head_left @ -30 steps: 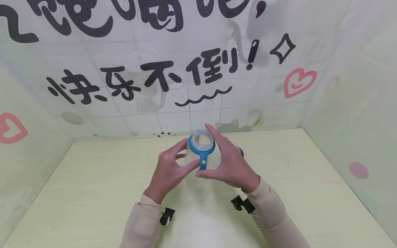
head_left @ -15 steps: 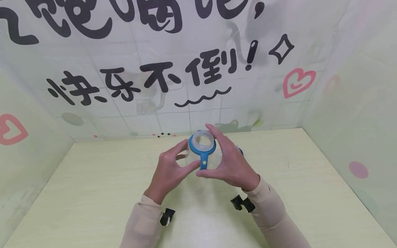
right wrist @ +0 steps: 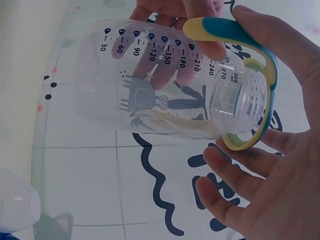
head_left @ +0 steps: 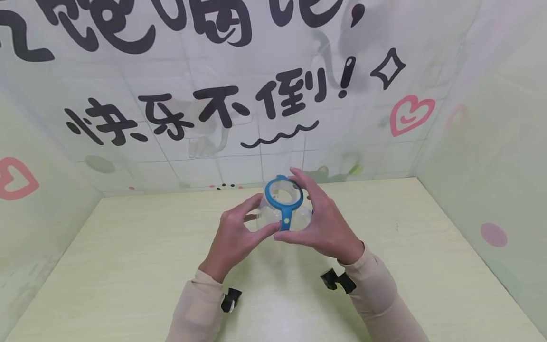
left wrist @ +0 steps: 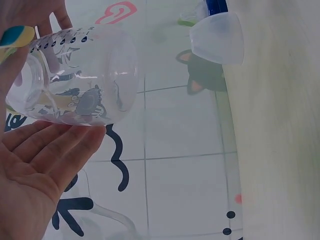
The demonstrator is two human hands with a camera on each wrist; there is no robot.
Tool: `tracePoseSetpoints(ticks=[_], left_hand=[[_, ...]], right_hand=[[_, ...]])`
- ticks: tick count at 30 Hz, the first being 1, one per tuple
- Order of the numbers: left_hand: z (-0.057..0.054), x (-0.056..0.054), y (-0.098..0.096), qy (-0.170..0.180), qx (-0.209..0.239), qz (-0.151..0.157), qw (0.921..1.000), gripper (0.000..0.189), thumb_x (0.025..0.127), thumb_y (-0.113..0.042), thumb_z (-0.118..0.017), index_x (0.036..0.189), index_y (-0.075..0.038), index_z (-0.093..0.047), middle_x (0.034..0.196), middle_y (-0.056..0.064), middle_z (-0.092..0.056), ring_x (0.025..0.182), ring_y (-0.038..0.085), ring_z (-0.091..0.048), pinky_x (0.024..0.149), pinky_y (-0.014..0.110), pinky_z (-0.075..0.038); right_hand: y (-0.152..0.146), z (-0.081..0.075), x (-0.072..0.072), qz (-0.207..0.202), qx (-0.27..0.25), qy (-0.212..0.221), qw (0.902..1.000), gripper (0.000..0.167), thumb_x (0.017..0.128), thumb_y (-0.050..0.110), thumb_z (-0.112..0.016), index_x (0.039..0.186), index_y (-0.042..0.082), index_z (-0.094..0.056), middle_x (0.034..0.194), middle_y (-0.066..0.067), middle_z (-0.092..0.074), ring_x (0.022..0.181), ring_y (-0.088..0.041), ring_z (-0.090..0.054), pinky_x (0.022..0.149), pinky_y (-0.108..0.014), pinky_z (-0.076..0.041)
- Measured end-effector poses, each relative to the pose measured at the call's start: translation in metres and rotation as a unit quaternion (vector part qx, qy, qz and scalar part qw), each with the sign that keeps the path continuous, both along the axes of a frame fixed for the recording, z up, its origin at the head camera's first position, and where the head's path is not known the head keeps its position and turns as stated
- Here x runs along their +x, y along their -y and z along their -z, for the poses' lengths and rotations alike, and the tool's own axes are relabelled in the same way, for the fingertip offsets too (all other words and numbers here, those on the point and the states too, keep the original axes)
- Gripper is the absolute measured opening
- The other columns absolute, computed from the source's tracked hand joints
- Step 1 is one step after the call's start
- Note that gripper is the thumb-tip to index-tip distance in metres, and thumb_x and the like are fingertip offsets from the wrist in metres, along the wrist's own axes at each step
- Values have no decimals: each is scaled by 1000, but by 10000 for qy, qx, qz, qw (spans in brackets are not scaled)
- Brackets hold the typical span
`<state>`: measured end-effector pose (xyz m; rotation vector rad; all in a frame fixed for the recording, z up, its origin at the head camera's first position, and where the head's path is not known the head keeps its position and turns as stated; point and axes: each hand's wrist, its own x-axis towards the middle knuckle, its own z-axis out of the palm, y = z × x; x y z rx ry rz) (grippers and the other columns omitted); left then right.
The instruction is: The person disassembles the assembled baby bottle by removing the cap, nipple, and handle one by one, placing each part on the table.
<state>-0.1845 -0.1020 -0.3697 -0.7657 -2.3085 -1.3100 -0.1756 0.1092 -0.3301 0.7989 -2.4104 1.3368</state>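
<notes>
A clear baby bottle, printed with a volume scale and grey cartoon figures, is held in front of me with its open mouth upward. My left hand grips the bottle's body between thumb and fingers. Around its mouth sits a blue-and-yellow handle ring, tilted against the rim. My right hand holds this ring, thumb at the lower handle and a finger at the far side. In the right wrist view the ring surrounds the end of the bottle's threaded neck; other right-hand fingers are spread beside it.
A translucent cap with a dark blue base stands on the table behind my right hand, mostly hidden in the head view. The pale wooden table meets a printed back wall just beyond the bottle.
The handle ring has moved up the bottle's neck to the mouth and tilted, together with my right hand, which shifted slightly right and up. My left hand stays nearly in place.
</notes>
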Motion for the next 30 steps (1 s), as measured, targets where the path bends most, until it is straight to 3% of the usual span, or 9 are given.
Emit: tracePoseSetpoints(ticks=[15,23,30], left_hand=[[2,-1,-2,90,-153,-88,9998,66,79,-35,-84,135,-11,-60,124,0,-68,114,17,-65,82,33,-60],[2,-2,-1,28,-43,-66,10000,63,78,-31,-87,132,-11,-62,120,0,-70,110,16,-67,81,34,-61],[3,-3,0,-91,87,-16,9999,60,77,-26,-88,129,-10,-63,118,0,-71,109,16,-67,81,34,-61]], right_hand=[[-12,-9,2,337,-137,130,9993,112,65,31,-95,155,30,-27,146,0,-48,112,-16,-52,81,-38,-56],[-27,-10,-2,507,-289,-74,9983,113,64,23,-96,154,26,-28,144,-4,-51,124,-16,-48,95,-43,-46],[-36,-6,-11,613,-366,-35,9974,109,66,23,-94,154,24,-30,143,-5,-52,127,-18,-47,97,-44,-43]])
